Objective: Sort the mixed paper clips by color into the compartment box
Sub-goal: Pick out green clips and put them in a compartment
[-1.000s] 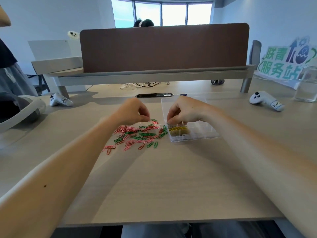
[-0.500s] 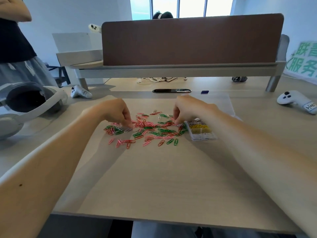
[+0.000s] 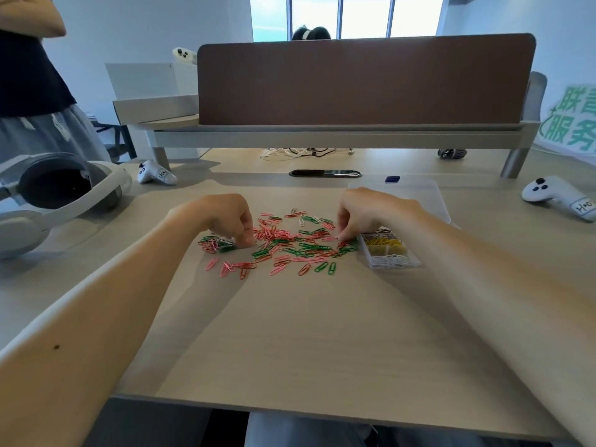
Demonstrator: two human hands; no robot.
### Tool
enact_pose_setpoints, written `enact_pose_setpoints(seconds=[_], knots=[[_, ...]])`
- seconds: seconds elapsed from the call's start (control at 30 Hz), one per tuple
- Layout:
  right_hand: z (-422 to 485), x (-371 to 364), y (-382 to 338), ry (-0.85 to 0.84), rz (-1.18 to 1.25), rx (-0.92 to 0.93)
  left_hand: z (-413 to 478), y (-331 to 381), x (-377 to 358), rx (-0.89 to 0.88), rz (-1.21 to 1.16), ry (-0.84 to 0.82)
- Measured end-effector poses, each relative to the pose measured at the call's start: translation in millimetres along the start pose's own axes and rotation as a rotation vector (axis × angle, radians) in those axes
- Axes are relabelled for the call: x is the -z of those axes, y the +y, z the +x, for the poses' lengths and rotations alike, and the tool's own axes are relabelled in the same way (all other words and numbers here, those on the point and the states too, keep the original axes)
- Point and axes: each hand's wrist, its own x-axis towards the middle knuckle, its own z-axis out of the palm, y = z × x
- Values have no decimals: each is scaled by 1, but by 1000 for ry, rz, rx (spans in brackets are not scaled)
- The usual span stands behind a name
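The fingers (image 3: 246,238) of the left hand (image 3: 225,216) curl down with their tips in the left edge of a loose heap of pink, red, green and white wire paper clips (image 3: 283,245). We cannot tell whether they pinch a clip or only touch. The right hand (image 3: 367,209) works the heap's right edge, thumb and forefinger drawn close together just beside the clear plastic compartment box (image 3: 392,261). Whether a clip sits between them we cannot make out either.

The clips lie spread on the pale wood-grain counter (image 3: 290,333) between the two hands, many overlapping. The one compartment we can see holds yellow paper clips (image 3: 385,243).

We judge the clips light, stiff and smooth-coated. Lying flat, they will likely slip under a fingertip and hook their neighbours. We would slide one free of the heap, then pinch it across a rounded end.

The right hand and forearm cover much of the box, so its other compartments and their contents are hidden from us. The clear panel (image 3: 429,195) behind that hand may be the lid, but we are unsure. In the thick of the heap, red and pink are hard to separate.
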Motion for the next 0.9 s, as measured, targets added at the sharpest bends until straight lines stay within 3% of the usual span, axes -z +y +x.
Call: enact_pose_setpoints(seconds=[0.2, 0.4, 0.7, 0.9], knots=[[-5, 0, 5, 31, 43, 25, 2, 21, 4, -175, -166, 182], [-6, -3, 5, 108, 106, 80, 21, 43, 0, -303, -195, 246], [-6, -2, 10, 124, 173, 101, 52, 52, -6, -326, -74, 293], [-2, -1, 6, 188, 135, 118, 69, 53, -8, -353, 13, 194]])
